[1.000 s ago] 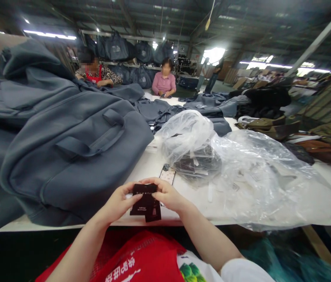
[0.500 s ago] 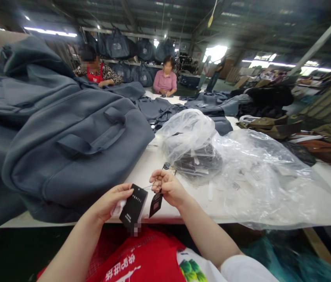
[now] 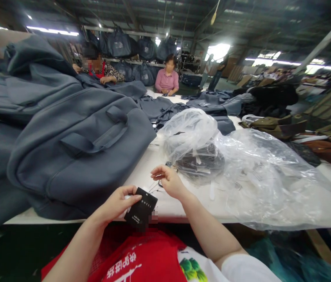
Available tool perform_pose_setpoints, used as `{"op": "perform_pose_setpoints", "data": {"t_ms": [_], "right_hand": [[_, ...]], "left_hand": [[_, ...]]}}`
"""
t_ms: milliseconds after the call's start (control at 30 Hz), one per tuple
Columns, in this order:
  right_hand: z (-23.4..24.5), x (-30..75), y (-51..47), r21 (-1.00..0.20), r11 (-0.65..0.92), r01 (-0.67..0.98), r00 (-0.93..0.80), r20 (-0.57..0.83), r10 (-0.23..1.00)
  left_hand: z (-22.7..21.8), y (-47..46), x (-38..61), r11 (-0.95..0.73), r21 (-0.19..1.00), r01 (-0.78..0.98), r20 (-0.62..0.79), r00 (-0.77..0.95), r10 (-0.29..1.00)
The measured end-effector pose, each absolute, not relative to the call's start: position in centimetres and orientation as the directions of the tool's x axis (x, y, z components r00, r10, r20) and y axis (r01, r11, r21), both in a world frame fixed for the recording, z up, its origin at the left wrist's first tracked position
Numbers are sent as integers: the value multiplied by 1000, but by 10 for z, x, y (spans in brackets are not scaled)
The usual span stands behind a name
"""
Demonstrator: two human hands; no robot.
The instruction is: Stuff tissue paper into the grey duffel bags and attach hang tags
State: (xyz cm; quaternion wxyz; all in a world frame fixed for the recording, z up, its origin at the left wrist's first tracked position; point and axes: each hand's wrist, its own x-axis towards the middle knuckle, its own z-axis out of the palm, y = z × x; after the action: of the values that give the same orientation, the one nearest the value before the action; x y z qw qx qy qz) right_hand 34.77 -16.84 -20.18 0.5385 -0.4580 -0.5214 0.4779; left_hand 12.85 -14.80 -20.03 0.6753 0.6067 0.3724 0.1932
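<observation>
My left hand (image 3: pixel 121 203) pinches a black hang tag (image 3: pixel 141 208) with pale lettering between thumb and fingers. Something white shows behind the tag at the palm; its kind is hidden. From the hole at the tag's top, a thin dark string (image 3: pixel 153 189) runs up to my right hand (image 3: pixel 167 181). That hand's fingers are bent, with the string's loop at the thumb side. Both hands are above the front edge of the white table (image 3: pixel 165 213). Left of them lies a big dark blue-grey bag (image 3: pixel 86 156) with two handles.
A clear plastic bag (image 3: pixel 191 125) of black tags stands beyond my right hand, with loose clear plastic sheeting (image 3: pixel 265 176) to its right. More blue-grey bags (image 3: pixel 42 86) are piled at left. Two people (image 3: pixel 167 80) (image 3: pixel 98 70) work across the table. Brown and olive bags (image 3: pixel 274 127) lie at right.
The smaller black tag that hung below my right hand now lies with the tag in my left hand or behind it. My left hand has shifted slightly right, and my right fingers have loosened.
</observation>
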Motion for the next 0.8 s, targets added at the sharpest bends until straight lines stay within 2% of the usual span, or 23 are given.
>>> {"op": "perform_pose_setpoints", "data": {"t_ms": [67,100,233,300,333,400,500,567,633,700,800], "right_hand": [[-203,358,-165,-993,67,101,51,73,996],[-204,360,-165,-995,19,102,63,26,998],[-208,348,-170,-980,-163,-116,-41,-160,986],[-211,334,-176,-984,-157,-80,-99,-148,984],[-213,327,-178,-995,-104,10,-84,-104,991],[-217,315,-182,-956,32,291,-4,32,999],[-221,307,-182,-704,82,706,94,208,974],[-223,303,-180,-539,64,840,105,278,955],[-223,297,-178,-481,105,870,88,361,928],[-222,287,-176,-555,190,810,64,405,912],[-213,269,-168,-778,255,574,51,345,937]], "left_hand": [[-202,-146,122,179,958,225,-283,620,732],[-203,-146,121,176,957,229,-282,607,743],[-214,-145,125,74,967,242,-196,528,827],[-221,-145,131,10,960,280,-151,488,860],[-224,-145,134,-6,954,300,-140,464,875],[-228,-146,139,-32,943,332,-117,420,900],[-224,-152,141,-130,868,480,-74,384,920],[-218,-160,141,-182,786,590,5,288,958],[-213,-171,143,-195,790,582,120,165,979],[-210,-180,147,-197,865,461,163,113,980],[-206,-185,146,-127,946,300,110,71,991]]}}
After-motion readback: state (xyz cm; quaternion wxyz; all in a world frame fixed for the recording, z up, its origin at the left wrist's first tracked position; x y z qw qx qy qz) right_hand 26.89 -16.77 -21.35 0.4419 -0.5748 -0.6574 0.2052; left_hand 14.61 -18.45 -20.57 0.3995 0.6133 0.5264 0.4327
